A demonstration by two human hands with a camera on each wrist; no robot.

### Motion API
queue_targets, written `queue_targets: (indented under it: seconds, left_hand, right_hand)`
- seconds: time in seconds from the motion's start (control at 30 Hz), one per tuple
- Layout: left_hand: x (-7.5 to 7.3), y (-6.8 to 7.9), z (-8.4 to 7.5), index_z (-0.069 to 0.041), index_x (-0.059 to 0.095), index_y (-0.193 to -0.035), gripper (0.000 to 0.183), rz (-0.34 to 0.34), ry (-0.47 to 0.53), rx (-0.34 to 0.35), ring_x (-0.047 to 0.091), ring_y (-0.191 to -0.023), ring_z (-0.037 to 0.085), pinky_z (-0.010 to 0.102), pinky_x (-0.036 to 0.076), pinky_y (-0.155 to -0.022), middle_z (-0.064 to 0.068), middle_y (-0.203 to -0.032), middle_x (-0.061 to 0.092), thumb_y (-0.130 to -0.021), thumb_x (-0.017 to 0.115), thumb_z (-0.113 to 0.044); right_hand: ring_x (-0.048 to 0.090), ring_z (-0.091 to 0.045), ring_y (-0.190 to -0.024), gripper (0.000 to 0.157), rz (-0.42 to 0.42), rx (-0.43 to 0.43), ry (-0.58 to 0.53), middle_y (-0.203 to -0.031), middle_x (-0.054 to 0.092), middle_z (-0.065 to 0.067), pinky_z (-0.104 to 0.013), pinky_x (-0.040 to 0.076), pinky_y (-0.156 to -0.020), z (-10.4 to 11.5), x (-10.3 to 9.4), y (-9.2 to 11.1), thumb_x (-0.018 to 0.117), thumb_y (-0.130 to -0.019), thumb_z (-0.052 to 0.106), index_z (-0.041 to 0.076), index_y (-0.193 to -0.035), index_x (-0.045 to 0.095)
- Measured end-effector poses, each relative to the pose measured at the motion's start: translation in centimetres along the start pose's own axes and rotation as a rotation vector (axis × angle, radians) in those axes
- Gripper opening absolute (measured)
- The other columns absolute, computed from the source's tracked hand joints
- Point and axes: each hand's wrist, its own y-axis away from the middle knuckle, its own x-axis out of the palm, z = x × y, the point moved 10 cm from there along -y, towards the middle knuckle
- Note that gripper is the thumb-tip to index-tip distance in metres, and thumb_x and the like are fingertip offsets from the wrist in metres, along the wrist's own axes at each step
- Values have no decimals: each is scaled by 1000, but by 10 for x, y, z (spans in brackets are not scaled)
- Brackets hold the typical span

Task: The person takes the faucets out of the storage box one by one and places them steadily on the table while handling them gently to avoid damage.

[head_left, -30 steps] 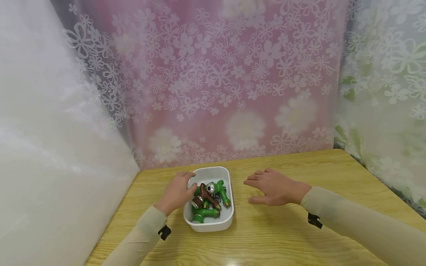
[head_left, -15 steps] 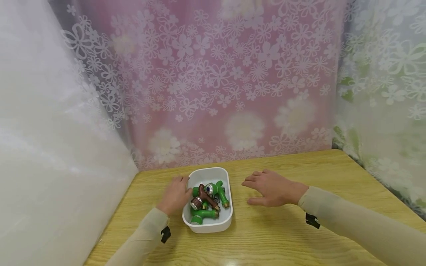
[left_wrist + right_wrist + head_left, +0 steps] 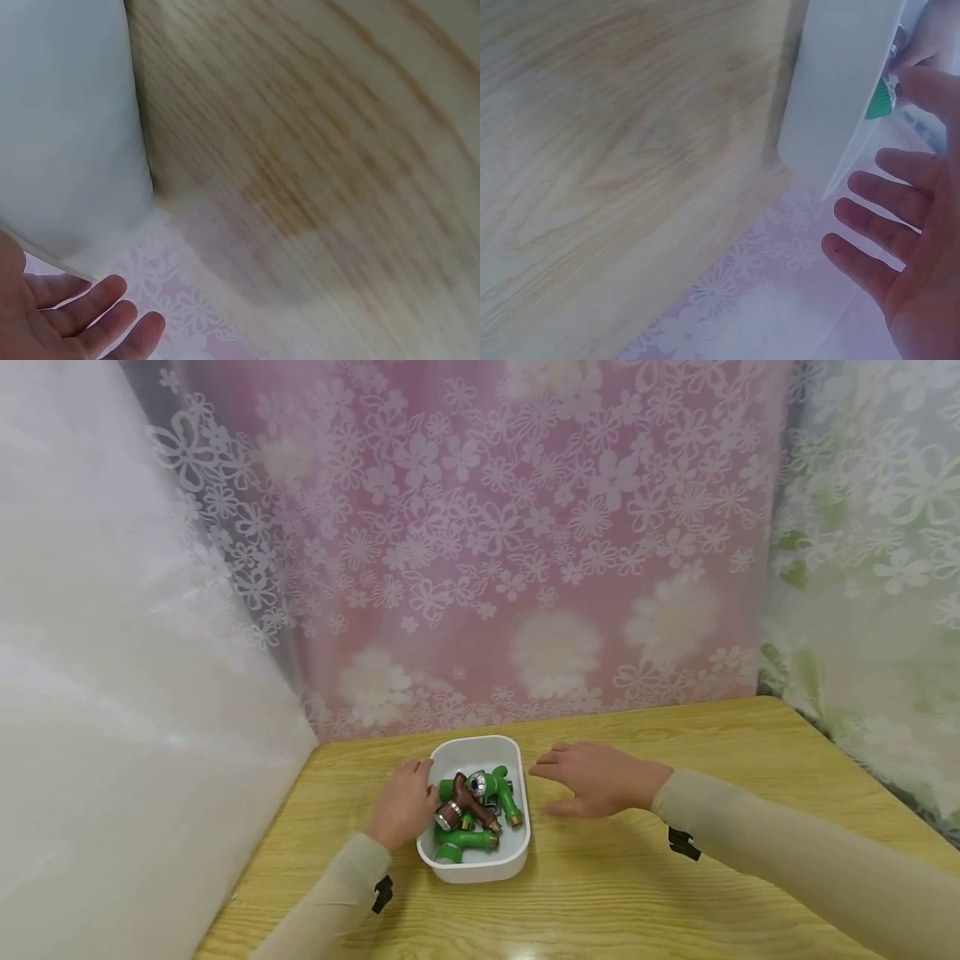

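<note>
In the head view a white plastic bin (image 3: 480,875) holds several water taps. A brown tap (image 3: 480,811) lies over green ones, with a green tap (image 3: 513,807) at its right and another green tap (image 3: 474,839) near the front wall. My left hand (image 3: 403,806) is at the bin's left rim, fingers relaxed; whether it touches the rim I cannot tell. Just right of the bin, my right hand (image 3: 596,779) hovers with fingers extended, apart from it and holding nothing. Its spread fingers (image 3: 877,202) also show beside the bin wall (image 3: 840,90) in the right wrist view.
The bin stands on a wood-grain table (image 3: 600,893). A pink flowered curtain (image 3: 465,610) hangs behind the back edge, a white sheet (image 3: 135,710) at the left and a pale flowered curtain (image 3: 870,635) at the right.
My right hand has moved left, closer to the bin. My left hand has lowered slightly along the left rim. The taps and bin keep their arrangement.
</note>
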Motion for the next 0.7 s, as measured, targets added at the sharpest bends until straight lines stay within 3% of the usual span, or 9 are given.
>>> queue_targets:
  seconds: [0.27,0.7]
  left_hand:
    - [5,-1,4,-7,49,-147,49,25,-5,-45,50,-134,33,51,47,-106,16,-140,56,-102,54,-25]
    - [1,0,1,-5,51,-144,47,-13,-18,-35,54,-128,33,51,51,-101,17,-134,59,-100,54,-22]
  right_hand:
    - [55,-26,-132,58,18,-36,-27,-142,59,-7,-49,48,-105,9,-4,-33,59,-98,48,15,-145,55]
    - [59,-20,-126,53,127,-58,-89,-141,60,-6,-41,51,-102,20,-3,-76,63,-98,40,14,-144,57]
